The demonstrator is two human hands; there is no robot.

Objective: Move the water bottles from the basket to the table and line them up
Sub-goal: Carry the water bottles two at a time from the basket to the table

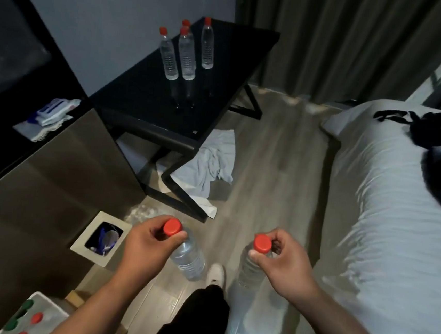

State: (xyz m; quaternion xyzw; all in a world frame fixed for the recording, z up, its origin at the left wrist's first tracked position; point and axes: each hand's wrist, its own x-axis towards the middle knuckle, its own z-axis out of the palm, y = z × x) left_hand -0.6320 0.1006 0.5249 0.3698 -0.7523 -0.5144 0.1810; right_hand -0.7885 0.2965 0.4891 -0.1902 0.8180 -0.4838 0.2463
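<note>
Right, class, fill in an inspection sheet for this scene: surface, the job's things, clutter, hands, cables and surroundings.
Surface: black table, glossy.
Job's things: four red-capped bottles upright on the table; basket at lower left holding more caps.
Clutter: cloth on the floor by the table; small bin.
Hands: left hand and right hand each hold one bottle near the cap.
Cables: nothing seen.
Surroundings: bed on the right, curtain behind.
</note>
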